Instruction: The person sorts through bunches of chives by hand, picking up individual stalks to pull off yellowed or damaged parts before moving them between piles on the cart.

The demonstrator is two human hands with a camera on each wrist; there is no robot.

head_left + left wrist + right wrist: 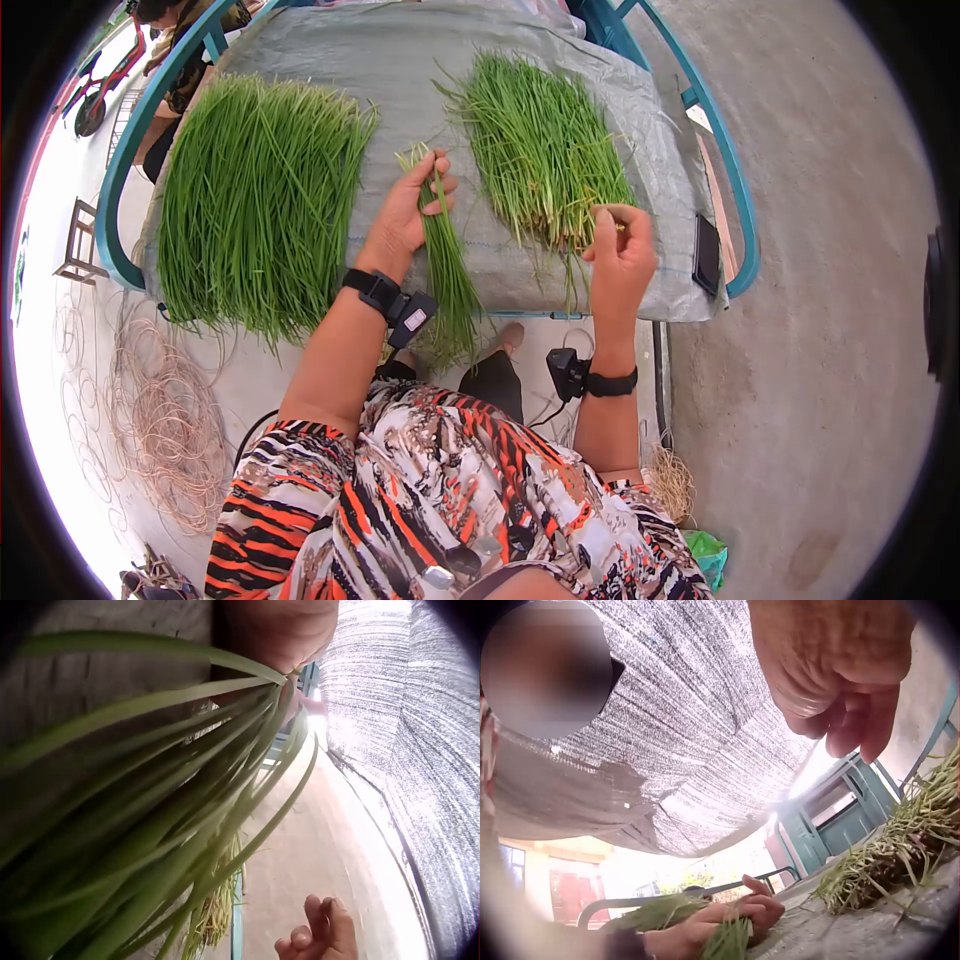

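My left hand (412,205) grips a small bunch of green chives (447,270) near its pale ends, the long leaves hanging down over the front edge. In the left wrist view, the chive leaves (187,802) fan out below the hand. My right hand (622,250) is raised beside the cut ends of the right pile of chives (535,140), fingers loosely bent. In the right wrist view, no chive shows between the bent fingers (877,727). Left of my left hand lies a larger, neatly aligned pile of chives (265,200).
A grey tarp (400,60) covers the cart bed, bordered by teal metal rails (738,190). A dark phone (706,253) lies at the tarp's right edge. Tangled twine (170,420) and a small wooden stool (78,240) are on the ground at left.
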